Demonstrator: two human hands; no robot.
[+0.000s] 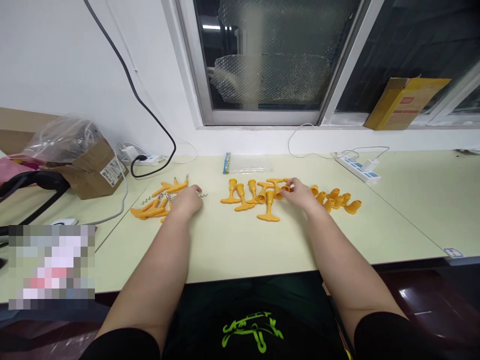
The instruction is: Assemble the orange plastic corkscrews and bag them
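My left hand [187,199] is closed at the left pile, fingers curled round a corkscrew whose metal spiral [203,195] sticks out to the right; its handle is hidden. Around that hand lie several corkscrews with yellow T-shaped handles [148,212] and bare spirals. On the right, my right hand [301,195] pinches a yellow bell-shaped cap [285,189] at the edge of the middle group. That group holds several corkscrews [269,207] with caps fitted over their spirals. Loose yellow caps [337,201] lie just right of my right hand.
A clear plastic bag [247,163] with a printed header lies behind the middle group. Power strips stand at the back left [148,160] and back right [358,169], with cables. A cardboard box [93,170] sits at left, and a yellow carton [407,104] leans on the window.
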